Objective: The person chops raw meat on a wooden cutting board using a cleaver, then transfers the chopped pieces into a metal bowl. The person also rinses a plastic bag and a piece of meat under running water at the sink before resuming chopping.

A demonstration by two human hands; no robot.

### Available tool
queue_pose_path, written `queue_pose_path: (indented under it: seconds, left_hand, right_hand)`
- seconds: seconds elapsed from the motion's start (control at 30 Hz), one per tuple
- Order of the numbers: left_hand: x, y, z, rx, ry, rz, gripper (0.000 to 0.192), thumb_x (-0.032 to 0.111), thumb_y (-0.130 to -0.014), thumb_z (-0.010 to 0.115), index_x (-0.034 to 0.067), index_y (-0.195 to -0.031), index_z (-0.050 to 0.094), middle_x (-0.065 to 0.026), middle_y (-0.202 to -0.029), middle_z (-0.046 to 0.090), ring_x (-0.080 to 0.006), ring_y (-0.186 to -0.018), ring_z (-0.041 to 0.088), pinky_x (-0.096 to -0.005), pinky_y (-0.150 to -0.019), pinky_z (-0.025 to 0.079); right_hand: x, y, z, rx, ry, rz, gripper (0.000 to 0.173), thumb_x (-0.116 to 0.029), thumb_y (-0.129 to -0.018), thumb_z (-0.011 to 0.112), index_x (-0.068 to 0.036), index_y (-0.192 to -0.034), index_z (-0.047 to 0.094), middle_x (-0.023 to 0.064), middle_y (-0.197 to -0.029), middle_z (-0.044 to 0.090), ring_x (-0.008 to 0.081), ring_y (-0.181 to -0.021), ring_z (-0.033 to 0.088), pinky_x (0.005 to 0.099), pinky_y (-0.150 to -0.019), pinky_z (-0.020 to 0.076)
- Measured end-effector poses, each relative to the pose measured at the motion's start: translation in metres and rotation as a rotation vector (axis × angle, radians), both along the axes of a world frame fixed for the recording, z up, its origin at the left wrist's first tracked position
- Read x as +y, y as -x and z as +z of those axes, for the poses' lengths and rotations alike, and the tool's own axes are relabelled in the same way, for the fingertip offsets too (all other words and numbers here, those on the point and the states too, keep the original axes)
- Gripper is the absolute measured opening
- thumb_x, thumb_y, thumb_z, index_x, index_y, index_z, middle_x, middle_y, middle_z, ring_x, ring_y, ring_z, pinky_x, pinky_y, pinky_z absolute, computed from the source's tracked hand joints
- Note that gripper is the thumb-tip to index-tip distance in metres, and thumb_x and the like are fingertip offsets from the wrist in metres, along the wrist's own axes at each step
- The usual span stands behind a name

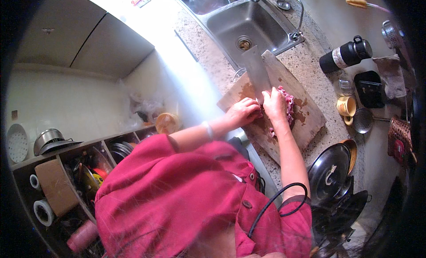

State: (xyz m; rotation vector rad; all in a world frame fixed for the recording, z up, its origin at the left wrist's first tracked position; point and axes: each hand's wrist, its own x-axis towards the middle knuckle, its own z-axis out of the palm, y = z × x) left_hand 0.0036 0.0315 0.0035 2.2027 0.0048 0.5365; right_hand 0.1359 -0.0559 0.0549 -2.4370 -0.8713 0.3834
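A worn wooden cutting board [309,121] lies at an angle on the speckled counter. My right hand [275,105] is closed around the handle end of a wide cleaver [255,70], whose blade points away from me towards the sink. Curled fingers of my left hand [246,111] press down on the board beside the blade, with a bit of raw meat at the fingertips, mostly hidden. Chopped pink meat [289,103] lies in a strip to the right of my right hand, partly covered by it. A small meat scrap [272,132] sits nearer to me. Wet stains mark the wood.
Beyond the board is a stainless steel sink [229,28]. Along the right stand a black thermos [344,56], a yellow mug [346,106], a ladle [362,120] and a black pan lid [329,174]. Shelves with a cardboard box [56,188] are at left. A black cable [266,204] loops by my right arm.
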Motion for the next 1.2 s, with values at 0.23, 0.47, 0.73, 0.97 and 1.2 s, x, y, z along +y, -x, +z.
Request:
queue_pose_path:
  seconds: [0.23, 0.47, 0.73, 0.97, 1.2]
  left_hand:
    - [-0.001, 0.003, 0.002, -0.015, 0.019, -0.021, 0.018, 0.010, -0.076, 0.068, 0.007, -0.092, 0.061, -0.0088, -0.099, 0.061, -0.0280, -0.094, 0.059, -0.0367, -0.081, 0.051]
    - [0.001, 0.005, 0.002, 0.029, 0.002, -0.065, 0.029, 0.008, -0.074, 0.067, 0.008, -0.102, 0.060, -0.0098, -0.104, 0.059, -0.0299, -0.098, 0.058, -0.0384, -0.084, 0.050]
    - [0.001, 0.005, 0.003, 0.082, -0.011, -0.132, 0.030, 0.010, -0.074, 0.067, 0.008, -0.103, 0.059, -0.0098, -0.105, 0.059, -0.0299, -0.098, 0.058, -0.0375, -0.083, 0.051]
    - [0.000, 0.012, 0.012, 0.013, -0.020, -0.035, 0.037, 0.013, -0.075, 0.070, 0.009, -0.111, 0.060, -0.0111, -0.112, 0.059, -0.0335, -0.104, 0.055, -0.0427, -0.091, 0.046]
    - [0.005, 0.008, 0.008, 0.026, -0.023, -0.153, 0.028, 0.010, -0.075, 0.066, 0.009, -0.103, 0.062, -0.0112, -0.112, 0.057, -0.0318, -0.104, 0.055, -0.0402, -0.089, 0.048]
  right_hand:
    - [-0.008, 0.001, 0.001, -0.061, -0.026, -0.098, 0.029, -0.025, -0.086, 0.061, 0.004, -0.090, 0.061, 0.0284, -0.086, 0.063, 0.0444, -0.083, 0.062, 0.0494, -0.073, 0.0488]
    - [-0.006, 0.012, 0.012, -0.055, -0.066, -0.058, 0.026, -0.021, -0.086, 0.061, 0.005, -0.088, 0.060, 0.0298, -0.084, 0.063, 0.0447, -0.083, 0.062, 0.0491, -0.073, 0.0494]
    - [0.003, -0.010, -0.012, -0.019, -0.068, -0.169, 0.031, -0.025, -0.084, 0.063, 0.004, -0.093, 0.063, 0.0281, -0.087, 0.064, 0.0425, -0.084, 0.063, 0.0463, -0.074, 0.0500]
    - [-0.057, 0.023, 0.021, 0.018, -0.130, -0.199, 0.027, -0.021, -0.088, 0.058, 0.005, -0.095, 0.061, 0.0300, -0.085, 0.062, 0.0459, -0.083, 0.061, 0.0494, -0.072, 0.0488]
    - [-0.088, 0.066, 0.051, 0.136, 0.081, -0.088, 0.022, -0.015, -0.090, 0.056, 0.006, -0.096, 0.058, 0.0297, -0.084, 0.062, 0.0444, -0.083, 0.062, 0.0499, -0.069, 0.0482]
